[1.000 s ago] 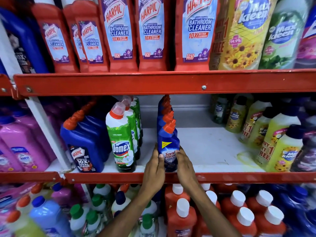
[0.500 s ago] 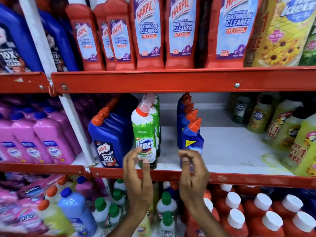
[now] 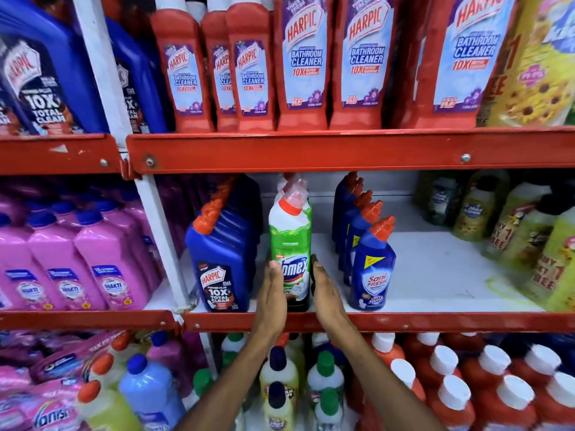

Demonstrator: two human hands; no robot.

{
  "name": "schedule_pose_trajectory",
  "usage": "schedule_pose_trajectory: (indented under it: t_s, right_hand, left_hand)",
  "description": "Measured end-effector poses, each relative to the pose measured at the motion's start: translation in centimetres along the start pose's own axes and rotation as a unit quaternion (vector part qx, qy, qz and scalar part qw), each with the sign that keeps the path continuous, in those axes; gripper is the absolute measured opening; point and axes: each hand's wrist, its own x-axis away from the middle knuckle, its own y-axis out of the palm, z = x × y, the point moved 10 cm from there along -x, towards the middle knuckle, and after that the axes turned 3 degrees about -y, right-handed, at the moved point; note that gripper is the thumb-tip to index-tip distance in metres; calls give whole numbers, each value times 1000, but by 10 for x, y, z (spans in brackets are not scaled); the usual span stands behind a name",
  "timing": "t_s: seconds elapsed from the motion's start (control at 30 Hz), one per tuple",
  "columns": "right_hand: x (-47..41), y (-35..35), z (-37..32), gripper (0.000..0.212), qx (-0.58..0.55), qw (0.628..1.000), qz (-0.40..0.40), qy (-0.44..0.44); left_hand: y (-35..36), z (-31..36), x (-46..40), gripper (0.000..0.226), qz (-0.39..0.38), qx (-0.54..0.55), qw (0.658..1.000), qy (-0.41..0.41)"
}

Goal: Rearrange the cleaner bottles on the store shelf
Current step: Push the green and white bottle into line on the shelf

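Observation:
A green and white Domex bottle with a red cap stands at the front of the middle shelf, heading a row of like bottles. My left hand presses flat against its left side and my right hand against its right side, so both clasp it. To its right stands a row of blue Sani Fresh bottles with orange caps. On its left is a row of dark blue Harpic bottles.
Red Harpic Bathroom Cleaner bottles fill the upper shelf. Yellow-green Max Kleen bottles crowd the middle shelf's right end, with bare white shelf between them and the Sani Fresh row. Pink bottles stand left of the white upright. Red and mixed bottles fill below.
My hands let go of the front Sani Fresh bottle, moved left and closed around the front Domex bottle. The view has also shifted left.

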Motion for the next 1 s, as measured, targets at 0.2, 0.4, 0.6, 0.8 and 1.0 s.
schedule_pose_trajectory:
  t_s: [0.2,0.4,0.6,0.8,1.0]
  right_hand:
    - [-2,-6,10,42,24,999,22,26]
    - [16,-19,-6,48,1,991,128,-42]
    - [85,-23,-47,26,14,922,303,-243]
    - [58,91,-45,45,45,986,46,-156]
    - [34,123,-13,53,92,994,-32,-57]
  left_hand:
    - [8,-11,-4,57,-30,-7,1000,2]
    - [1,-10,6,85,-63,-63,996,-2]
    - [-91,40,63,44,132,-112,960,221]
    - [-156,7,31,53,219,-86,960,153]
    - [-147,-13,-6,51,104,-112,986,67]
